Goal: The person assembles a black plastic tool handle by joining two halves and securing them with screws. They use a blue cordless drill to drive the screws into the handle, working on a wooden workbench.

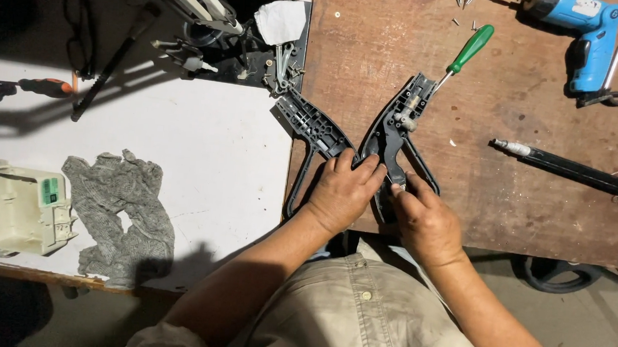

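Two black plastic handle half-shells are laid at the near edge of the brown wooden bench (521,208), already separated from one another. The left half-shell (310,127) lies open side up across the seam between the bench and the white table (203,153), its ribbed interior exposed. The right half-shell (396,125) lies just beside it, with small pale internal parts seated near its upper end. The left hand (342,191) is pressed down where the two shells meet, its fingers closed over that junction. The right hand (426,220) is placed on the lower grip of the right half-shell, fingertips bearing on it; whether anything small is pinched there cannot be told. A green-handled screwdriver (468,53) rests with its tip touching the top of the right half-shell, and loose screws (467,0) are scattered at the far edge of the bench. From this it is judged that the housing has been opened and unfastened; the internal parts are not yet removed.
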